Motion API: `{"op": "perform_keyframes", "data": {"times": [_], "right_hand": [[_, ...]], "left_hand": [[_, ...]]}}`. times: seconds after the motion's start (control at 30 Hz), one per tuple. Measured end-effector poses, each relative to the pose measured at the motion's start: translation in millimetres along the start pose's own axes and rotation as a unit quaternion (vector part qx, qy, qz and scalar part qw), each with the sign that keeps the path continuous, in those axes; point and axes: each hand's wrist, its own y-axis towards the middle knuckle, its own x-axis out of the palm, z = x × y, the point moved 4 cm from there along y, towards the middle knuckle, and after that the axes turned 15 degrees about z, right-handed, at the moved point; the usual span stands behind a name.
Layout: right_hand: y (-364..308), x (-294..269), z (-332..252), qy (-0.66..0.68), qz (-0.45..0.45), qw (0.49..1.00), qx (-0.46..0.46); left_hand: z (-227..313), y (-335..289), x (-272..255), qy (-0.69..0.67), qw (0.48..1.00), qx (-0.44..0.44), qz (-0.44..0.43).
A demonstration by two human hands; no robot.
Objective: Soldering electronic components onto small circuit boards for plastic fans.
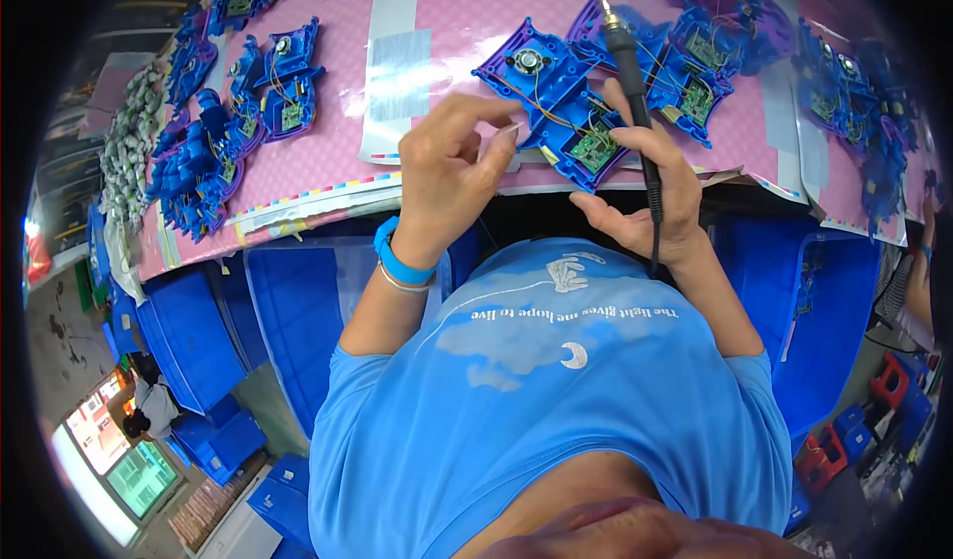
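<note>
My right hand (660, 187) holds a soldering iron (627, 63), its metal tip pointing away from me and its cable running down past the palm. Fingers of my left hand (447, 167) are pinched together at the edge of an opened blue plastic housing (556, 87). Something thin and pale shows at those fingertips, too small to name. One half of the housing carries a round silver speaker (529, 61); the nearer half holds a green circuit board (594, 149). Thin wires (546, 110) link the halves. My right fingers are beside the board.
More opened housings (700, 92) lie right of the iron. Others (288, 82) are grouped at left, with a stack of blue shells (194, 177). The pink table covering (338, 162) has papers and clear tape on it. Blue bins (298, 311) stand below the table edge.
</note>
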Motion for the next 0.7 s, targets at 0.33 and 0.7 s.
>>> {"op": "perform_keyframes", "data": {"times": [0.33, 0.7], "right_hand": [[6.1, 0.9, -2.8, 0.026, -0.016, 0.997, -0.064], [22.6, -28.1, -33.1, 0.043, 0.043, 0.997, -0.045]], "left_hand": [[-16.9, 16.2, 1.1, -0.327, 0.933, -0.143, 0.044], [-2.8, 8.8, -4.2, 0.021, 0.981, 0.126, 0.147]]}}
